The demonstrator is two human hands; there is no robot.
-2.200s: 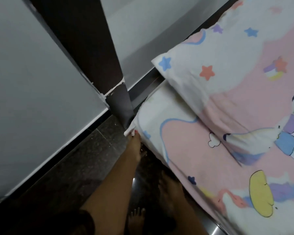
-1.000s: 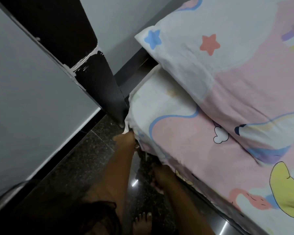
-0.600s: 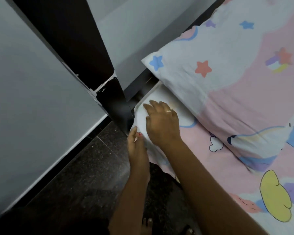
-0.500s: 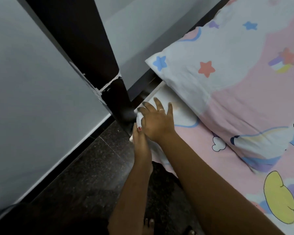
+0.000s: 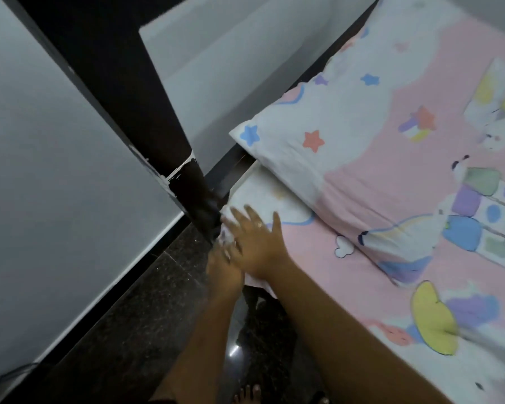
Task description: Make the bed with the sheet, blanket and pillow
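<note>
Half a second ago the right hand (image 5: 255,244) lay on the corner of the printed pink sheet (image 5: 327,258) with its fingers loosely together. Now its fingers are straight and spread, palm down on that corner, and it has slid toward the edge, so that it overlaps the left hand (image 5: 223,268). About two seconds back the left hand alone reached up to this corner while the right hand was down below the edge. The view has also pulled back since then: more of the matching pillow (image 5: 347,147) shows. The pillow has kept its place on the sheet at the head end, and its near corner overhangs the strip of sheet above the hands.

The sheet lies flat, its corner tight against the foot of the dark bed post (image 5: 193,196), which stands against the grey wall (image 5: 56,185).

Both hands are smeared by motion. The left hand sits at the side of the corner, beneath and partly behind the right hand, and I cannot tell whether its fingers pinch the cloth or only touch it. The sheet's lower edge is hidden behind the forearms. On the dark speckled floor (image 5: 140,310), toes (image 5: 247,397) are cut off by the bottom border, and a cable (image 5: 9,376) runs out of view at lower left.
</note>
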